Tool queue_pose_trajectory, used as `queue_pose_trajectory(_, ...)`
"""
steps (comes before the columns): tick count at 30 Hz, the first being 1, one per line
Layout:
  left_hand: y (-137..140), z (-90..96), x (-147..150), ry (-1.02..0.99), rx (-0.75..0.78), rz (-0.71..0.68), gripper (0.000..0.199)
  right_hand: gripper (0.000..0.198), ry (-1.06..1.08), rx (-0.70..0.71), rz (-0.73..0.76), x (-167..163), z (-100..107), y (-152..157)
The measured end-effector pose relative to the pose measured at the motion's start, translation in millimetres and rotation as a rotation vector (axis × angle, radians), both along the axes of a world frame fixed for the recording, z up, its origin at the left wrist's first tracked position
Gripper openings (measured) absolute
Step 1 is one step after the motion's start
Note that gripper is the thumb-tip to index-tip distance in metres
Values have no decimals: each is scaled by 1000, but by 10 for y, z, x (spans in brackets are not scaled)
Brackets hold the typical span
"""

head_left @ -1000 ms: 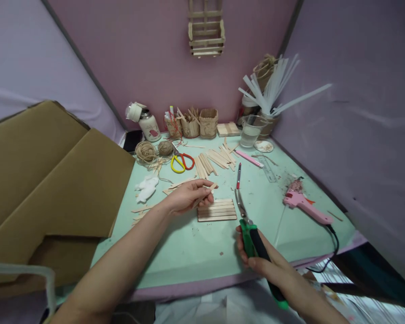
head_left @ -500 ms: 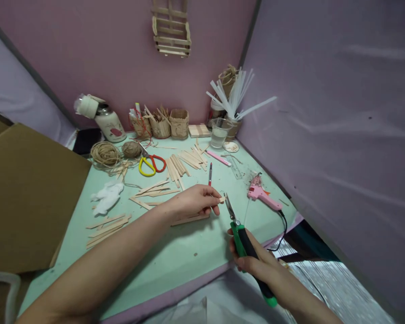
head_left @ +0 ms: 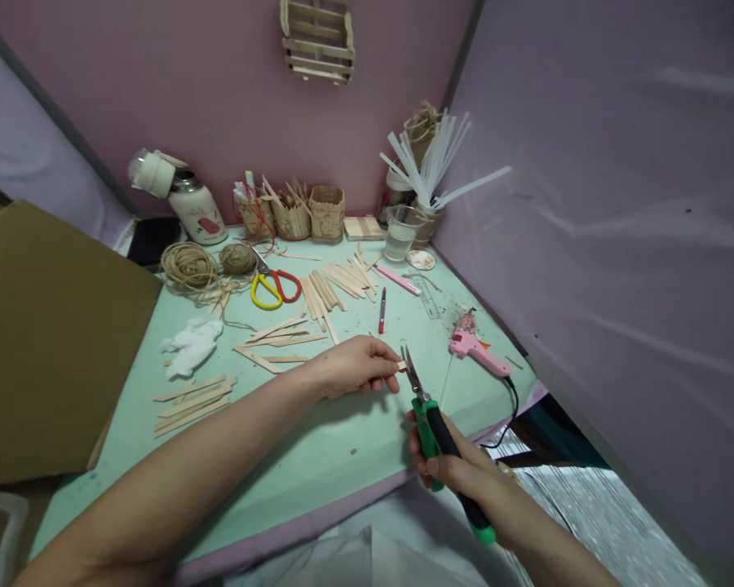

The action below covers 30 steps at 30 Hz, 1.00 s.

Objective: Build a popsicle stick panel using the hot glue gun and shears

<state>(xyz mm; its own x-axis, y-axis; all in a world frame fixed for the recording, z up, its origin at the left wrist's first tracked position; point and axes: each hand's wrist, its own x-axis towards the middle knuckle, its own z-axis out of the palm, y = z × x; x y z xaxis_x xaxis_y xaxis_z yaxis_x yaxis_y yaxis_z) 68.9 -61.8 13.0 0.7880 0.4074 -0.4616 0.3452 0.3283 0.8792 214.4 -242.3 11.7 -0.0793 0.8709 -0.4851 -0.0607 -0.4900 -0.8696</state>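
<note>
Between the thumb and fingers of my left hand is a wooden craft stick, with just its short pale end showing. My right hand is wrapped round the green and black handles of a pair of shears. The metal blades are parted, and the stick's end lies at or between them. A red-tipped pen lies beyond my left hand. Cut sticks are spread behind my left forearm, and more sticks lie to its left.
A pink glue gun with its cord lies at the right. Yellow and red scissors and twine balls sit at the back left. A water cup stands at the back right; a cardboard box is on the left.
The shears have moved slightly left, bringing their blades to the stick's end. My left hand stays almost in place, and the view has shifted a little.
</note>
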Motion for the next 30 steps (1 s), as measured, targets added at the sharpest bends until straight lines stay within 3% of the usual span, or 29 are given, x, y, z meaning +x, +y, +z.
queue_pose_trajectory(22, -32, -5, 13, 59, 34, -31, 31, 12, -66, 2, 55, -31, 64, -34)
queue_pose_trajectory(30, -231, 4, 307, 71, -39, -172, 25, 42, 64, -159, -196, 63, 27, -408)
